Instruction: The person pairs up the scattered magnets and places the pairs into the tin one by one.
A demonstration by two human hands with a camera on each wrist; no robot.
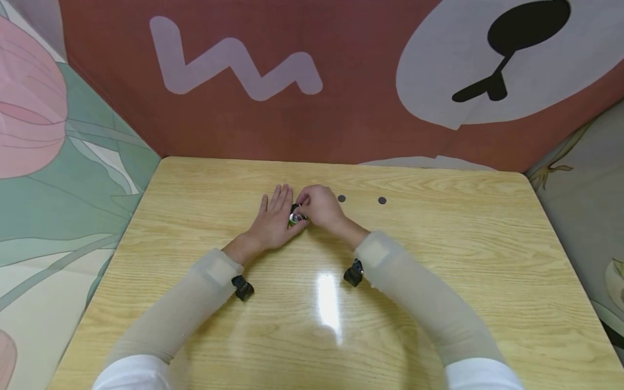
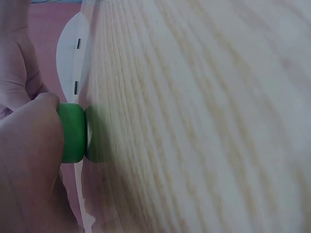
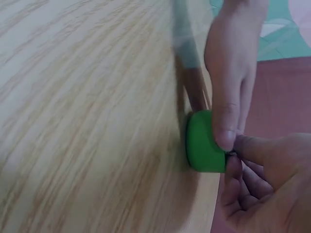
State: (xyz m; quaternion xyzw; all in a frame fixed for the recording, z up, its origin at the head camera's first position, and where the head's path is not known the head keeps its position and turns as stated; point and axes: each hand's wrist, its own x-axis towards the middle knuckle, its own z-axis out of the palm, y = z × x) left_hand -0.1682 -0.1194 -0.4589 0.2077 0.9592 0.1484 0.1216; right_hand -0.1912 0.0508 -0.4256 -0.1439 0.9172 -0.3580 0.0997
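A small round green container (image 3: pixel 204 141) stands on the wooden table, with a black and silvery top showing in the head view. My left hand (image 1: pixel 273 222) lies beside it with straight fingers, its thumb pressing against the container's side. Over the top, my right hand (image 1: pixel 323 207) pinches a small dark piece (image 3: pixel 230 154) between thumb and forefinger at the rim. What exactly that piece is, the fingers largely hide. In the left wrist view the green wall (image 2: pixel 73 133) shows beneath the hand.
Two small dark discs, a nearer disc (image 1: pixel 342 199) and a farther disc (image 1: pixel 382 200), lie to the right of my right hand. Behind the table's (image 1: pixel 439 271) back edge hangs a reddish printed cloth (image 1: pixel 351 108). A patterned cloth (image 1: pixel 97 206) borders the left side.
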